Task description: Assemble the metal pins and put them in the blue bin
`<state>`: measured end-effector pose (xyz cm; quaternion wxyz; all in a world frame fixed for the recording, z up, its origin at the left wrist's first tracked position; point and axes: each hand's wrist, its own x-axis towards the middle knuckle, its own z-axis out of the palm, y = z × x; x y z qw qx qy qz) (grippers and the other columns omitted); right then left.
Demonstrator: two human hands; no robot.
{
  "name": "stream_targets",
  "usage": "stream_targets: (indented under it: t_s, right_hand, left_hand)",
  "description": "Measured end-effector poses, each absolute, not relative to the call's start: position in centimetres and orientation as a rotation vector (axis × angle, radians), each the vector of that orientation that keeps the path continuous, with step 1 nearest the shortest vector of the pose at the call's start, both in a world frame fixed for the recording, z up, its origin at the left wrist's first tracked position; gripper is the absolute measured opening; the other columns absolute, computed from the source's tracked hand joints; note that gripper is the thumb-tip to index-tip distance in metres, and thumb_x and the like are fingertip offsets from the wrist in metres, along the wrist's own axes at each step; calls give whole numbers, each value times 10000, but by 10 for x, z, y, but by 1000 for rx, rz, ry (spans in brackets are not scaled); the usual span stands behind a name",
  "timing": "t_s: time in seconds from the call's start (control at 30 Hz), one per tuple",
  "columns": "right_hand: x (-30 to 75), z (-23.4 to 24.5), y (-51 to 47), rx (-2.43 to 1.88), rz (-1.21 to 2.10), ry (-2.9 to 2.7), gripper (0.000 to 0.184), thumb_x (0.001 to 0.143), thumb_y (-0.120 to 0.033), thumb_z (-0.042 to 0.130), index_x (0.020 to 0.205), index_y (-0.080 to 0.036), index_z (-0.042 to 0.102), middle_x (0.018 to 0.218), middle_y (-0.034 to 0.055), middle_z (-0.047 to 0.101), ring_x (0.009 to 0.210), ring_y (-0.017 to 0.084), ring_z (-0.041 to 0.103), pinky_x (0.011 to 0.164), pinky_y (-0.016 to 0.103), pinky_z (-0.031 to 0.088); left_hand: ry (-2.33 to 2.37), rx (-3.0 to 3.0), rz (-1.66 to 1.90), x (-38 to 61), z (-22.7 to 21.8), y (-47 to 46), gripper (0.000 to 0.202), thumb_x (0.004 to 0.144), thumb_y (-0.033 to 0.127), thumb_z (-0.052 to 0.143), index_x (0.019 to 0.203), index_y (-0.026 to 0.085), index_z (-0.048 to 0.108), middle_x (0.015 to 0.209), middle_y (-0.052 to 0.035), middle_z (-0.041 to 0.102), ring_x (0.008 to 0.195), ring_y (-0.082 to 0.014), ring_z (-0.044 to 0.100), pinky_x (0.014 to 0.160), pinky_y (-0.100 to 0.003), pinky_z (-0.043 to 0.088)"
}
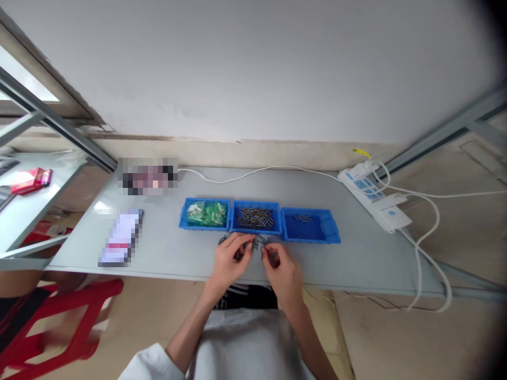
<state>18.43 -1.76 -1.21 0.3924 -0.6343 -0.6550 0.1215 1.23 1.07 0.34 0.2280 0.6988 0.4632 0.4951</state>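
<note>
My left hand (233, 258) is closed in a pinch just in front of the middle blue bin (256, 231). A thin dark pin-like piece shows near its fingertips, but I cannot tell what the fingers grip. To its right, my right hand (284, 272) has thumb and forefinger curled together, and whatever is between them is too small to make out. Small dark metal parts (257, 244) lie on the table between and behind the hands, partly hidden by them. Many thin metal pins (255, 217) fill the middle bin. A few similar pins (303, 217) lie in the right blue bin (311, 238).
The left blue bin (204, 228) holds green and clear plastic pieces. A blurred-out phone (122, 237) lies at the table's left. White cable runs along the back to a power strip (374, 198) on the right. Beyond the left edge are a red stool (75, 316) and part of another person.
</note>
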Motion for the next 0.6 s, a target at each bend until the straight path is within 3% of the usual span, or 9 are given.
stream_targets:
  t_s: [0.1,0.17,0.4,0.6]
  right_hand:
    - [181,-3,-17,-1505,336,-1601,228,1072,-411,636,944,-233,697,692,-29,684,540,130,600,613,249,502]
    - [179,4,-15,-1437,360,-1572,171,1063,-363,659,956,-236,700,714,-30,686,556,124,598,623,240,520]
    - [172,14,-7,-1286,470,-1567,107,1058,-312,674,979,-248,706,815,-10,708,618,127,601,643,250,548]
    - [173,1,-10,-1228,575,-1491,110,1064,-282,646,1099,-251,746,915,25,750,725,153,666,695,283,564]
  left_hand:
    - [1180,2069,1295,13,0,12,225,1046,136,618,1193,219,766,1101,-81,809,854,-148,758,755,-237,596]
    - [1138,2106,1263,12,-3,13,221,1047,124,608,1162,222,770,1093,-81,812,950,-171,777,823,-255,610]
    - [1127,1909,1243,8,-8,14,139,1022,163,659,1080,213,775,1040,-69,790,666,-120,651,616,-226,536]
    - [1136,1855,1213,9,-2,16,112,980,128,667,990,211,742,923,-31,752,629,-109,593,589,-213,488]
